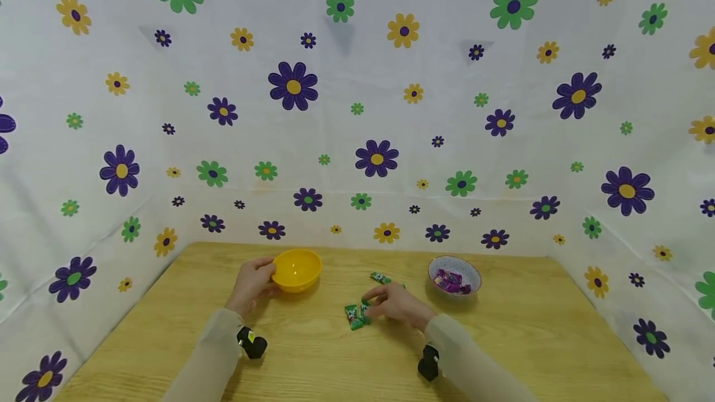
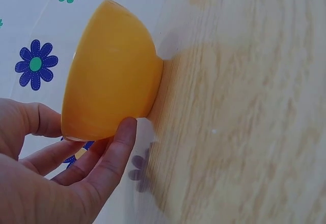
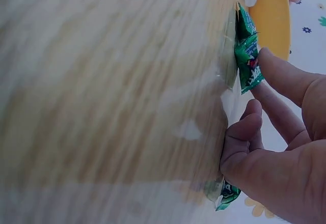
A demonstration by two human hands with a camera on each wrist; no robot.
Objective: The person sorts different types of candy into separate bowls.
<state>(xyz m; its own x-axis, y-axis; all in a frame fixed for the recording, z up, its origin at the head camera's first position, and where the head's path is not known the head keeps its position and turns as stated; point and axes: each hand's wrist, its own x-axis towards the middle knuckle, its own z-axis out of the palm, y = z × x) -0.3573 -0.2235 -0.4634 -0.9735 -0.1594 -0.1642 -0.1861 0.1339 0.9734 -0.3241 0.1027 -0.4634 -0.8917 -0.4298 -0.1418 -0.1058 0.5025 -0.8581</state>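
A yellow bowl stands on the table, tilted slightly in the head view. My left hand holds its left rim, the thumb at the edge and fingers against the outer wall. My right hand is over several green-wrapped candies in the middle. In the right wrist view the thumb and index finger pinch at the edge of one green candy; its other fingers curl down close to the tabletop. Another green candy lies beyond the right hand, and part of one more shows behind its knuckles.
A white patterned bowl with a pinkish rim, holding several purple-wrapped candies, stands to the right of my right hand. Behind the wooden table and along its sides hangs a white flowered curtain.
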